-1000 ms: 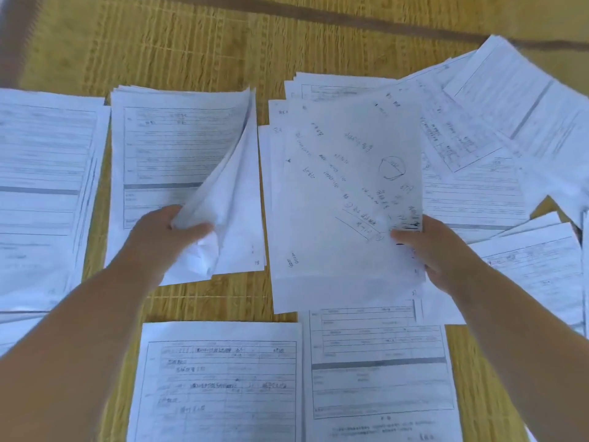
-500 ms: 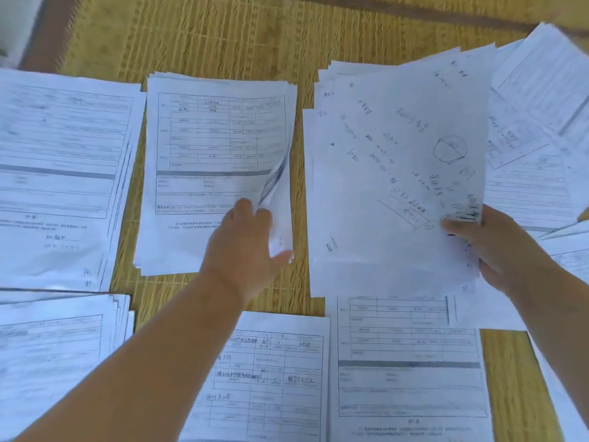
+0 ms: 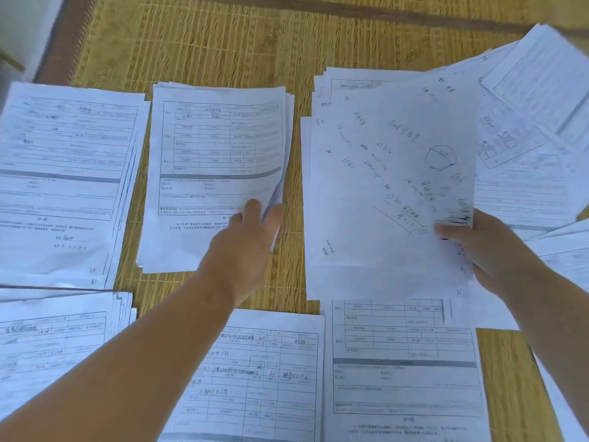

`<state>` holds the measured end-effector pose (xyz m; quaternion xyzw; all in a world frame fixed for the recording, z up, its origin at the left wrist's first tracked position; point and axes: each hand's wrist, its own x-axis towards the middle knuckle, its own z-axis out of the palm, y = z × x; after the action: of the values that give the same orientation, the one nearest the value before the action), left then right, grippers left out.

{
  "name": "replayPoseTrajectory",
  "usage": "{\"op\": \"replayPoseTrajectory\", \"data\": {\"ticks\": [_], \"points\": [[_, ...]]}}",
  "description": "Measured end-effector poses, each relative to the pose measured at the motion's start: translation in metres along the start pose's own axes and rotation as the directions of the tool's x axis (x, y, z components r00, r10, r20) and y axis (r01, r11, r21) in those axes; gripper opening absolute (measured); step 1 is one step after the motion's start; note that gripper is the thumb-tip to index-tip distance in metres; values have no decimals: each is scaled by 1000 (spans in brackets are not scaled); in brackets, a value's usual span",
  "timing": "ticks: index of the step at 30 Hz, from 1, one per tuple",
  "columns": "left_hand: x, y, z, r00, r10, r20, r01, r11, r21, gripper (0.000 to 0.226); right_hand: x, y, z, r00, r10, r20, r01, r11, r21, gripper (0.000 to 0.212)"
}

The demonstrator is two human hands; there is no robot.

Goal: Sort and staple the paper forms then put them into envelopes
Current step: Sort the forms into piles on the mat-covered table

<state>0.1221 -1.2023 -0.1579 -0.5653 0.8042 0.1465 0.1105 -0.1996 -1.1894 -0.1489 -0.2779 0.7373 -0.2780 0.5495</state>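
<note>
Several form piles ring you; your left hand [image 3: 251, 237] lies flat, fingers straight, settling a sheet on the eleven o'clock pile [image 3: 216, 173]. Your right hand [image 3: 487, 250] pinches the unsorted sheaf [image 3: 392, 193] at one o'clock, raised to feed sorting.

The middle stack [image 3: 216, 173] is pressed by the left hand [image 3: 248, 240]; a scribbled sheet [image 3: 392, 186] is pinched by the right hand [image 3: 490, 250].

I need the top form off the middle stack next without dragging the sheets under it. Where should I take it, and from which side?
Take the top form at its lower right corner, coming from the right over the bare mat. That corner already curls up off the stack by the left hand, so a thumb-and-finger grip probably slips under one sheet only. The other edges lie flat.
</note>
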Motion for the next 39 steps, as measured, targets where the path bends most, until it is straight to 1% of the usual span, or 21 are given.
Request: {"op": "replayPoseTrajectory", "data": {"ticks": [1, 2, 3, 6, 7, 9, 13, 17, 19, 20, 22, 23, 25, 27, 29, 31, 33, 35, 36, 38, 39], "points": [[-1, -5, -1, 1000, 17, -4, -17, 998, -62, 90, 0, 0, 0, 1000, 1, -3, -1, 1000, -3, 30], [-2, -11, -4, 1000, 23, -11, -24, 990, -138, 92, 0, 1, 1, 1000, 4, -8, -4, 1000, -10, 30], [-3, -17, -7, 1000, 20, -22, -24, 976, -216, 87, 0, 2, 1, 1000, 8, -10, -8, 1000, -18, 30], [-4, -34, -12, 999, -11, -48, -9, 917, -398, 43, -2, 4, 2, 1000, 14, -10, -14, 1000, -26, 29], [-5, -38, -12, 999, -20, -42, 0, 904, -428, 37, -3, 5, 3, 1000, 16, -11, -16, 999, -29, 29], [-6, -43, -11, 999, -19, -31, 3, 896, -443, 38, -4, 5, 3, 1000, 19, -11, -19, 999, -36, 28], [-7, -47, -11, 998, 42, -52, -61, 898, -436, 49, -5, 5, 4, 1000, 22, -19, -22, 999, -39, 27], [-8, -49, -10, 997, 55, -53, -73, 894, -441, 52, -7, 3, 7, 999, 20, -24, -21, 999, -41, 28], [-9, -51, -9, 997, 56, -57, -76, 892, -446, 48, -9, 2, 9, 1000, 18, -21, -19, 999, -39, 29], [-10, -51, -8, 996, 61, -70, -86, 892, -444, 41, -11, 1, 10, 1000, 18, -19, -19, 999, -33, 29], [-12, -51, -7, 990, 66, -127, -112, 907, -405, 19, -14, -1, 13, 1000, 20, -17, -21, 1000, -21, 29], [-13, -51, -6, 985, 60, -162, -117, 922, -370, 14, -16, -2, 15, 1000, 21, -13, -22, 1000, -12, 29], [-15, -50, -2, 974, 42, -224, -118, 934, -338, 16, -20, -3, 19, 1000, 24, 10, -24, 999, 23, 28], [-15, -46, 1, 972, 14, -233, -108, 912, -395, 12, -22, -3, 23, 999, 30, 33, -33, 997, 75, 25], [-15, -43, 2, 979, -28, -201, -67, 892, -447, 12, -24, -4, 27, 997, 59, 49, -64, 990, 122, 20], [-15, -43, 5, 977, -66, -201, -31, 895, -445, 16, -26, -4, 33, 994, 83, 66, -93, 983, 158, 17], [-15, -43, 7, 962, -110, -249, -12, 896, -444, 26, -28, -5, 40, 992, 82, 91, -98, 978, 183, 18], [-17, -42, 7, 933, -170, -316, 2, 883, -469, 30, -31, -7, 46, 991, 78, 111, -100, 973, 206, 19], [-18, -41, 5, 913, -223, -342, 26, 868, -495, 30, -31, -7, 50, 989, 79, 121, -104, 971, 213, 20], [-24, -38, 1, 866, -332, -374, 76, 826, -558, 26, -31, -8, 54, 988, 80, 133, -108, 970, 219, 20], [-26, -36, -3, 842, -383, -380, 96, 799, -593, 20, -30, -8, 55, 987, 81, 140, -110, 971, 212, 20]]}}
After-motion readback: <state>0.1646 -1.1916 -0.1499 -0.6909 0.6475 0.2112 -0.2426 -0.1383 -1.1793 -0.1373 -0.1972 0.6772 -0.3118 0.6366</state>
